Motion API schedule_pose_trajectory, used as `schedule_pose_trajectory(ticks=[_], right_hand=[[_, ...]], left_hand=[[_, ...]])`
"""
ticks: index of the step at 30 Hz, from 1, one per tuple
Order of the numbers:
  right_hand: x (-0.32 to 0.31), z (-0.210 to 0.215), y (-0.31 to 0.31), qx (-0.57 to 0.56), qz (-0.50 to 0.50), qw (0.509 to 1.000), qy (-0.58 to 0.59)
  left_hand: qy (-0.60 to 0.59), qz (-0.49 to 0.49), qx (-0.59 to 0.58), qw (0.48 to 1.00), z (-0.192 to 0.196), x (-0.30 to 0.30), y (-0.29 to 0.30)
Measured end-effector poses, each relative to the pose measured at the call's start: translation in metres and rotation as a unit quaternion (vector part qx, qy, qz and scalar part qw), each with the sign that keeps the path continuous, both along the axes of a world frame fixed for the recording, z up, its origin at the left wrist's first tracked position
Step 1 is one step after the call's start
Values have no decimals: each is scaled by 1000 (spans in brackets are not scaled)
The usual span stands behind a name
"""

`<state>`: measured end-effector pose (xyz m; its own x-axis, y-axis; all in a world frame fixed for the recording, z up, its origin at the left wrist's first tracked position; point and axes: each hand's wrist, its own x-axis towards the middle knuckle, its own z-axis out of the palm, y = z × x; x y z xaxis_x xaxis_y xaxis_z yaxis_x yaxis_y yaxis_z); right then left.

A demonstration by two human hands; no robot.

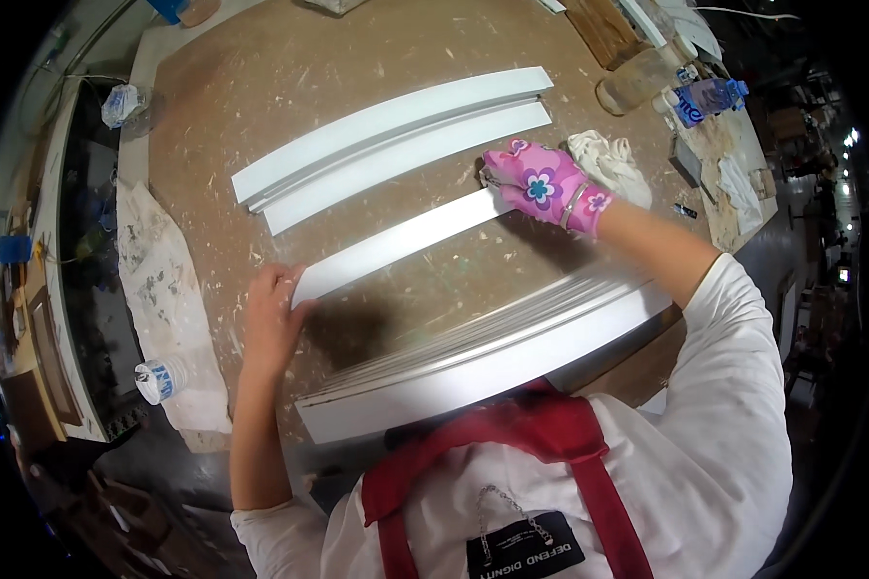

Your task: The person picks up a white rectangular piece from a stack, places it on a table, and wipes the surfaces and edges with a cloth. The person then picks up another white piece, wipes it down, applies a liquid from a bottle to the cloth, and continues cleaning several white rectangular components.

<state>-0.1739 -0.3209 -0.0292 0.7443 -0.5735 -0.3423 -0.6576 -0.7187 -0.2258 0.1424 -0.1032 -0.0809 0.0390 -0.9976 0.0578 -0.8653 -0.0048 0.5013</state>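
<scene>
A long white strip (396,243) lies across the brown worktable (290,87). My left hand (272,314), bare, presses on the strip's near left end with the fingers curled over its edge. My right hand (543,183), in a pink flowered glove, grips the strip's far right end and seems to hold a small piece against it. Beyond lie two more white strips (396,130), side by side. A stack of white strips (483,362) rests at the table's near edge, against my body.
A crumpled white rag (610,162) lies right of my gloved hand. A glass jar (637,82) and a plastic bottle (707,96) lie at the back right. White sheeting (164,289) and a small tub (159,378) sit at the left edge.
</scene>
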Motion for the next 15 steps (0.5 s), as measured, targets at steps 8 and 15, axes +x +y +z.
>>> schedule_pose_trajectory(ticks=[8,15], right_hand=[[0,2,3,-37,-30,998,30],[13,2,20,-44,18,999,-22]], left_hand=[[-1,16,-15,1000,-4,-2,4],[-11,20,-19,1000,-6,-3,5]])
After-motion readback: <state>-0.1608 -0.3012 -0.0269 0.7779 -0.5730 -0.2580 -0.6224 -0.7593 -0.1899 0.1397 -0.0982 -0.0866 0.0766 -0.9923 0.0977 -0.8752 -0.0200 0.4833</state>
